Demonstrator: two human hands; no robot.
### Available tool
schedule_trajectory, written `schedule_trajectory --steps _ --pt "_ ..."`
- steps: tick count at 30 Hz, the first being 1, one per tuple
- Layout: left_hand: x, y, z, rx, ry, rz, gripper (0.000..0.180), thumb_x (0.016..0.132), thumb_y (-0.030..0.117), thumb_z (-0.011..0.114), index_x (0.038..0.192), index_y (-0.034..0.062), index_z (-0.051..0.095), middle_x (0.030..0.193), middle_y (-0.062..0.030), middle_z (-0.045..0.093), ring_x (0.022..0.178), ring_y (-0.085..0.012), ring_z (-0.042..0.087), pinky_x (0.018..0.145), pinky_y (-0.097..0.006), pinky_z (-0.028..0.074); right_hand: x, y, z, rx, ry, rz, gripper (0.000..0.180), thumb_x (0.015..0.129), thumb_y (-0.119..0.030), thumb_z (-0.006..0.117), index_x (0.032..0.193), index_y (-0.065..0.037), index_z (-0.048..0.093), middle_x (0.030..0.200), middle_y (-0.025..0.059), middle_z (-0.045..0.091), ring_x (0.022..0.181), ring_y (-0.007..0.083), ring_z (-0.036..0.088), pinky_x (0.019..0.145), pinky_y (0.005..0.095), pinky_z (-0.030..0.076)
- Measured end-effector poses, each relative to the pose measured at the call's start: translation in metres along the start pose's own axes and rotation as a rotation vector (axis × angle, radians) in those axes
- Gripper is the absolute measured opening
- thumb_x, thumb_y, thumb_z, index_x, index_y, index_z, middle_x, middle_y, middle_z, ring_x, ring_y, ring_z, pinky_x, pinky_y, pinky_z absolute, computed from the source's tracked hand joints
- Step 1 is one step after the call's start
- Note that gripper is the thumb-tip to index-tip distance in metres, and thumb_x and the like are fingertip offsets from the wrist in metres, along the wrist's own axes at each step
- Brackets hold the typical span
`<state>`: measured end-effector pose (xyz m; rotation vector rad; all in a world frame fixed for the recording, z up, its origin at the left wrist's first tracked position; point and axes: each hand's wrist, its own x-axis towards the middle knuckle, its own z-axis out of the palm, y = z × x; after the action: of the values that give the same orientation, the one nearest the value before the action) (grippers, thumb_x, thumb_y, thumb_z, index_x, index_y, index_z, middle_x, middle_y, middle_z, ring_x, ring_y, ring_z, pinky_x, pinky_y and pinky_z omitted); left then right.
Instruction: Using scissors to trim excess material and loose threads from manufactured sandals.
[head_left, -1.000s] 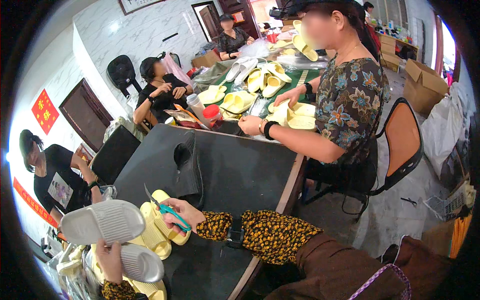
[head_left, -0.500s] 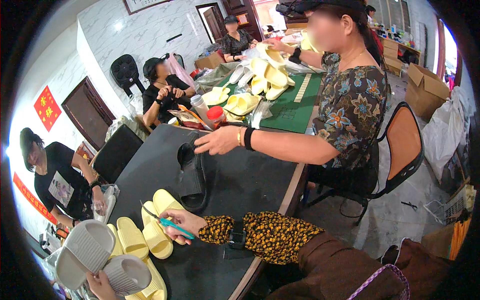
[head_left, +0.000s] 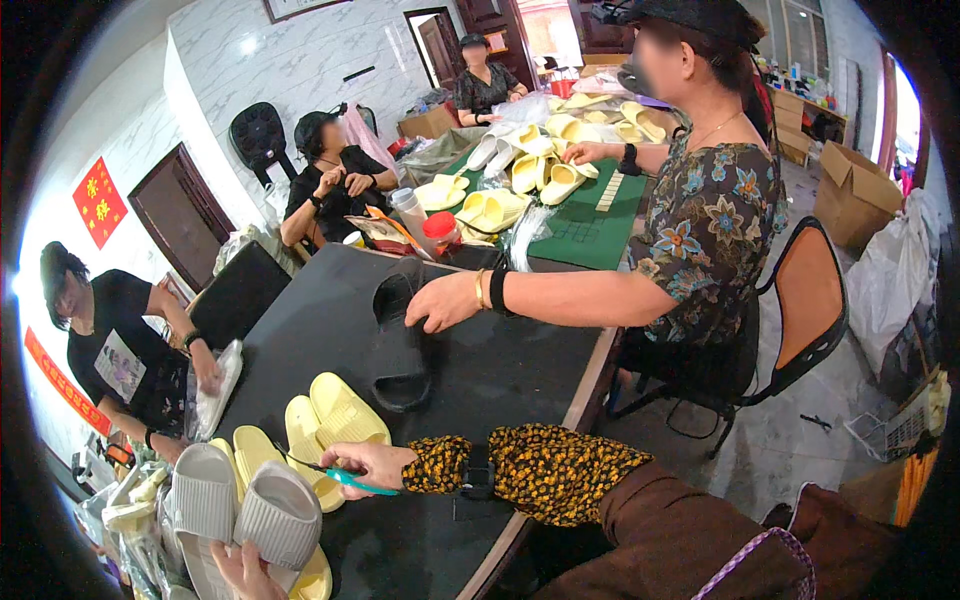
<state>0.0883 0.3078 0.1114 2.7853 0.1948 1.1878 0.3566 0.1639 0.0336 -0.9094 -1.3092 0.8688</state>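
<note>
At the lower left, my left hand [head_left: 246,570] is closed on a pair of grey ribbed slippers [head_left: 283,512], held tilted over the near edge of the table. My right hand [head_left: 370,464] is wrapped round scissors [head_left: 360,483] with teal handles, their blades pointing left. Below those blades the details are too small to make out. Several yellow slippers [head_left: 347,408] lie on the black tabletop beside the scissors. Farther off, a pair of black slippers [head_left: 405,345] rests on the table, and the hand [head_left: 445,300] of a co-worker on the right touches them.
Beyond the dark table [head_left: 490,400] is a green mat [head_left: 590,235] with a heap of yellow and white slippers. A red-lidded jar [head_left: 440,230] stands between. Co-workers sit or stand around the far and left sides. Bagged slippers [head_left: 130,510] pile up at the lower left.
The grey slippers in my left hand have shifted right and turned. My right hand has dropped slightly with the scissors. The co-worker's hand has moved right with the black slippers.
</note>
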Motion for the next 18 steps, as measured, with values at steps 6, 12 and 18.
schedule_trajectory --steps 6,12,18 --pt "0.016 0.03 0.032 -0.729 0.309 -0.87 0.05 0.082 0.008 0.054 0.127 -0.0005 0.034 0.095 -0.0078 0.053 0.078 -0.0157 0.05 0.069 -0.027 0.041 -0.001 0.003 -0.002 -0.274 0.036 -0.002 0.048 0.076 -0.013 0.066 0.116 -0.001 0.042 0.078 0.0055 0.053 0.071 0.0112 0.052 0.064 0.0261 0.044" --pt "0.023 0.033 0.028 -0.001 -0.065 -0.175 0.063 0.081 0.009 0.052 0.135 -0.0005 0.021 0.114 -0.0135 0.048 0.088 -0.016 0.049 0.072 -0.026 0.039 -0.002 -0.001 -0.001 -0.25 0.101 -0.005 0.047 0.074 -0.018 0.068 0.112 -0.002 0.045 0.081 0.008 0.057 0.072 0.0145 0.056 0.063 0.0285 0.045" --pt "0.046 0.075 0.057 -0.767 0.296 -0.465 0.021 0.08 0.001 0.054 0.1 -0.0033 0.052 0.11 -0.0167 0.05 0.095 -0.0187 0.049 0.077 -0.029 0.043 -0.004 0.013 -0.002 -0.26 0.15 -0.028 0.045 0.077 -0.016 0.065 0.115 -0.005 0.045 0.077 0.0042 0.056 0.072 0.0108 0.054 0.066 0.0283 0.045"
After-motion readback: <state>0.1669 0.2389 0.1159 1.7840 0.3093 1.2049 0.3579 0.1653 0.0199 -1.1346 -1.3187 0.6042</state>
